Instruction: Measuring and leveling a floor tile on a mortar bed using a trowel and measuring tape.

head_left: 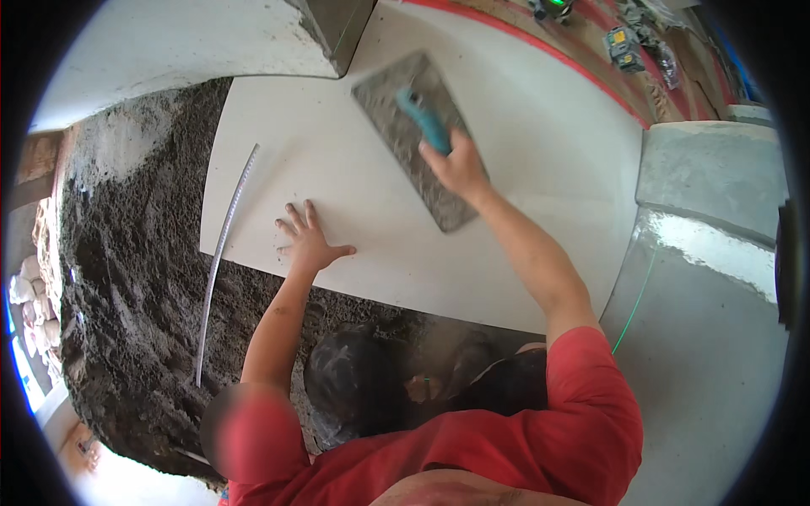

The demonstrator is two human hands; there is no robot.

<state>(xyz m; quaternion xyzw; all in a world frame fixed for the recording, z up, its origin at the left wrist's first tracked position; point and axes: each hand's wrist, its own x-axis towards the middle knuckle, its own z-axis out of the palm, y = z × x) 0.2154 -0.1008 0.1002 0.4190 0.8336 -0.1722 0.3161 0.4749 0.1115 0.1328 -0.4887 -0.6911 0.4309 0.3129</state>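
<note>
Straddling slab [337, 160] and mortar [135, 278]: silvery strip [216, 256]

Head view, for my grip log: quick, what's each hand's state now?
Left hand: open, spread on the white slab, holding nothing.
Right hand: closed around the teal handle of a rectangular float.

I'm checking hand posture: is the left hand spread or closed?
Spread: the left hand rests on the white slab, its fingers visibly apart.

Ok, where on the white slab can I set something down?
The slab is bare right of the float, up to the red border, and between left hand and right forearm. Crowded: under the float, around that hand and along the silvery strip.
</note>
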